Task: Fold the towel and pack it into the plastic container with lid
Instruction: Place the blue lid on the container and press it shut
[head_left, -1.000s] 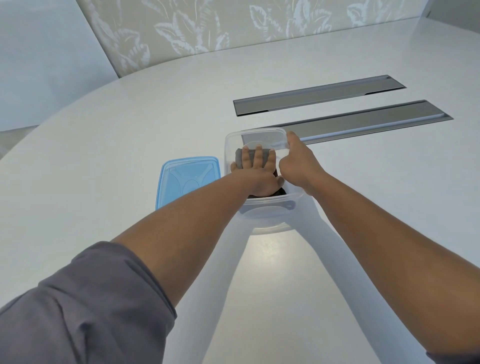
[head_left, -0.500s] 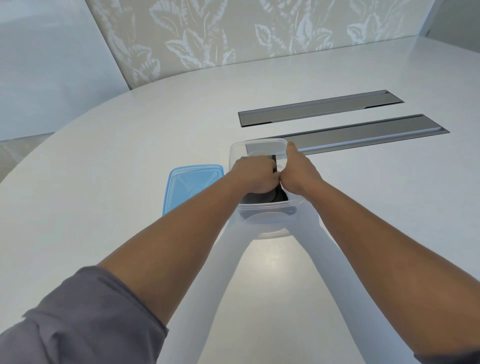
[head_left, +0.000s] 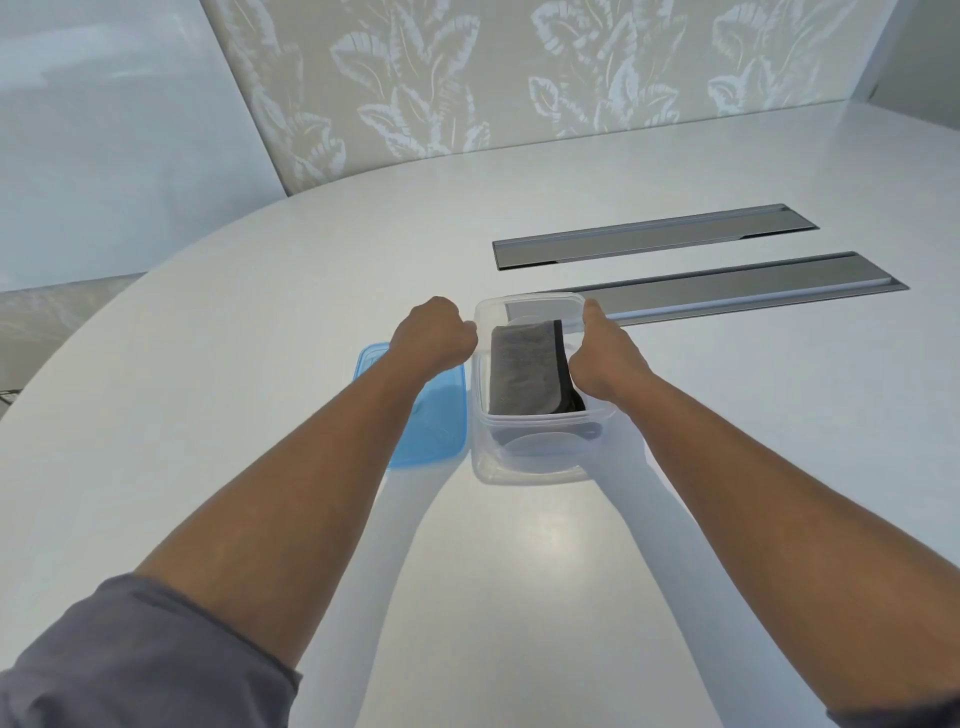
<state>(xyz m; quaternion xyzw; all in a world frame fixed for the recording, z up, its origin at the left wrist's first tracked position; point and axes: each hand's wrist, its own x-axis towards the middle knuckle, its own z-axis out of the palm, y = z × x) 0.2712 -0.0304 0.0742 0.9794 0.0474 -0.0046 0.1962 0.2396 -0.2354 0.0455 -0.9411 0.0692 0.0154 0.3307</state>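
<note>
A folded grey towel (head_left: 522, 371) with a dark edge lies inside the clear plastic container (head_left: 535, 457) on the white table. My left hand (head_left: 434, 338) is outside the container at its left wall, fingers curled into a fist with nothing in it. My right hand (head_left: 605, 358) rests on the container's right rim, thumb along the edge and fingers reaching inside beside the towel. The blue lid (head_left: 434, 431) lies flat on the table just left of the container, partly hidden under my left forearm.
Two long grey metal cable hatches (head_left: 654, 236) (head_left: 748, 283) are set into the table beyond the container. The table's curved far edge (head_left: 311, 195) runs along a leaf-patterned wall. My forearms cast pale reflections on the glossy top.
My left hand has come out of the container and moved to its left side, uncovering the towel. My right hand stays at the right rim.
</note>
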